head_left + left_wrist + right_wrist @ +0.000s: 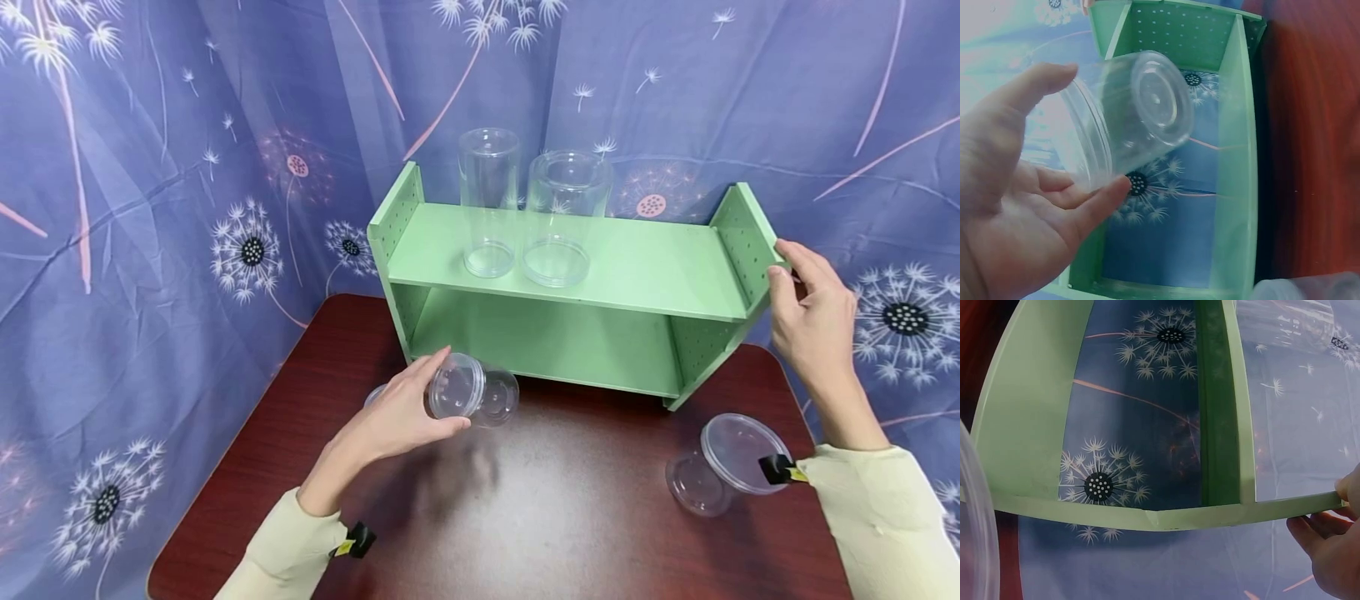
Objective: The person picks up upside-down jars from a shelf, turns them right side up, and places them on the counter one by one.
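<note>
In the head view my left hand (408,408) grips a clear round lidded jar (457,386) in front of the shelf's lower left. Thumb and fingers curl around its lid end, and its base points away from the palm in the left wrist view. Another clear container (1310,289) is partly in view at that frame's lower right corner. On the right, my right hand (816,312) pinches the upper front edge of the side panel of a green two-tier shelf (652,258). Fingers and thumb lie on either side of that panel edge in the right wrist view.
Two clear jars, a narrow tall one (489,208) and a wider one (566,221), stand on the upper tier. A clear jar with a broad lid (742,450) stands on the dark red table (570,517), below my right forearm. Blue dandelion-print cloth (187,275) hangs behind.
</note>
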Motion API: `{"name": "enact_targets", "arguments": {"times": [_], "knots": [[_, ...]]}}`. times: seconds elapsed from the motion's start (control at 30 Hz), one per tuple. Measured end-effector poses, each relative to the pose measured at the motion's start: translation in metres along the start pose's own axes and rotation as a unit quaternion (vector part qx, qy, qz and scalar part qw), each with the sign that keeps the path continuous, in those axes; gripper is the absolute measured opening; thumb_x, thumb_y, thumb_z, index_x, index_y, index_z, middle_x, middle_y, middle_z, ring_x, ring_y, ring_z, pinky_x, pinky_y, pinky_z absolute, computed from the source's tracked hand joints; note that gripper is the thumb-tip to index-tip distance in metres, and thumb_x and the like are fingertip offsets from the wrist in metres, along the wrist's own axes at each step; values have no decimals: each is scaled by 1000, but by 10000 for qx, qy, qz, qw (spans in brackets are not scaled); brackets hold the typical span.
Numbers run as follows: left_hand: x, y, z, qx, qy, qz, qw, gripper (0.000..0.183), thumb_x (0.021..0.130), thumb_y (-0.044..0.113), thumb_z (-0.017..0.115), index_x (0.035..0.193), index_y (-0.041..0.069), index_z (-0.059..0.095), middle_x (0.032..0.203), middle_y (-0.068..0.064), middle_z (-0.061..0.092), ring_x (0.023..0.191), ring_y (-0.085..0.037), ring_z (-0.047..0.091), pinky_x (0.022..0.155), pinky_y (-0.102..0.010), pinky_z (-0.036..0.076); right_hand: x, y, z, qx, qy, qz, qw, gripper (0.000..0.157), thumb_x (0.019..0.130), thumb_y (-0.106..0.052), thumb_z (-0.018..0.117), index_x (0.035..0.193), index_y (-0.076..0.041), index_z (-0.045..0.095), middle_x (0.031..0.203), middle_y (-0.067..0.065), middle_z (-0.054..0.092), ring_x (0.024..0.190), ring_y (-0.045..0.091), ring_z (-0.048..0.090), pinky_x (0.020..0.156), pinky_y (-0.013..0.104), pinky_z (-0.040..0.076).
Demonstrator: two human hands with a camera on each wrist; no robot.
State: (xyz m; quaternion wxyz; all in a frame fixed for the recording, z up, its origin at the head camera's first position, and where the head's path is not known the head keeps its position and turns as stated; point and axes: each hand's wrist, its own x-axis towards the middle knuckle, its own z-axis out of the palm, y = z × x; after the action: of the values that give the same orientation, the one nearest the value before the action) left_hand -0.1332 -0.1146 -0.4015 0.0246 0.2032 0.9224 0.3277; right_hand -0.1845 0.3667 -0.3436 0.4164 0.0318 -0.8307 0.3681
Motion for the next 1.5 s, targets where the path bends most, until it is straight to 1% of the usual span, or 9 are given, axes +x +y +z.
{"name": "enact_targets", "arguments": {"times": [0.1,0.23,0.33,0.47,0.67,0.87,1.17,1.33,1.5], "knots": [[2,4,1,125,-61,36,9999,106,77,47,84,162,11,33,153,-9,49,129,-27,56,101,-49,52,0,0,0,3,1,-12,10000,34,101,-9,60,132,-3,70,134,17,67,93,-14,52,78,5,39],[5,7,5,250,-203,90,9994,104,78,45,84,161,5,34,152,-12,49,129,-26,56,103,-47,51,0,2,0,-5,21,1,10000,34,100,-9,61,132,-4,71,134,16,67,91,-15,52,78,4,39],[6,7,10,311,-334,89,9989,103,78,43,84,159,2,35,151,-14,50,131,-26,54,104,-45,50,0,3,0,4,19,7,10000,33,100,-9,61,132,-5,71,134,16,67,92,-14,53,78,4,39],[8,4,18,504,-483,-2,9976,103,79,43,84,159,1,36,152,-15,48,135,-26,51,106,-43,49,0,4,0,12,0,0,10000,33,100,-8,62,132,-4,71,134,16,67,91,-14,53,78,5,39],[13,2,29,807,-786,-176,9935,105,79,45,85,160,2,33,155,-21,44,143,-33,43,113,-48,43,0,4,-1,-34,24,22,10000,33,100,-8,62,132,-5,71,133,14,68,87,-14,53,76,5,39],[18,-2,40,1275,-1027,0,9865,103,80,42,85,159,-1,34,153,-26,44,142,-41,44,115,-51,41,0,3,0,24,0,26,10000,34,100,-8,62,132,-5,71,134,14,68,90,-14,54,78,4,41],[19,-7,58,1461,-1294,-154,9807,108,78,36,89,158,-7,31,147,-26,49,137,-47,47,112,-51,44,0,4,1,-17,-27,66,10000,34,100,-9,63,133,-6,71,135,12,67,92,-14,53,79,4,40],[18,-11,65,1577,-1366,-87,9780,108,75,34,90,156,-9,33,145,-28,50,134,-46,50,111,-51,45,-1,4,1,2,-25,75,10000,34,100,-9,63,133,-6,70,135,13,67,91,-13,53,78,5,40],[17,-16,70,1644,-1397,-1,9765,106,74,33,91,153,-11,36,142,-29,52,132,-50,51,111,-52,45,-2,3,0,39,-31,78,10000,34,100,-8,62,133,-5,70,135,13,67,92,-12,54,78,5,41]]}}
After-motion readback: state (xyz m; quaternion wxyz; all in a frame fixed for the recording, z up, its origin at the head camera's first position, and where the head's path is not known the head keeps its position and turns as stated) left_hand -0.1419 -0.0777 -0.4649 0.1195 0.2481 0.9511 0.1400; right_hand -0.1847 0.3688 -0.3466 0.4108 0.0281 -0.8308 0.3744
